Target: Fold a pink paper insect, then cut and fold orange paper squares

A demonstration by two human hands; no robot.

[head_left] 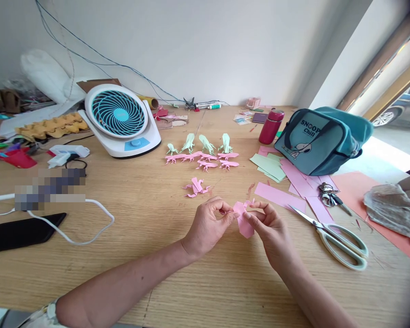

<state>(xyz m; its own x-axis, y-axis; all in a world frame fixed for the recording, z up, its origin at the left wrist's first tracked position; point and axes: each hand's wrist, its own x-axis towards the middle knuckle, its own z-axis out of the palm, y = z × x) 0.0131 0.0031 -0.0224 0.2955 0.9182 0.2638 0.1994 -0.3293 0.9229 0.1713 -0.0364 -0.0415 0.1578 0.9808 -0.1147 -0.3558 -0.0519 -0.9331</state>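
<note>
Paper piece [245,228] — pinched between left fingers [229,220] and right fingers [254,222] — lower end jutting below.

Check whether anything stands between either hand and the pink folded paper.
Nothing visible does: the left hand and right hand both hold the pink folded paper directly. The scissors lie off to the right.

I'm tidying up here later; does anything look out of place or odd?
Slightly: one pink folded figure lies apart from the clustered green figures and pink figures, nearer the left hand, breaking the grouping.
</note>
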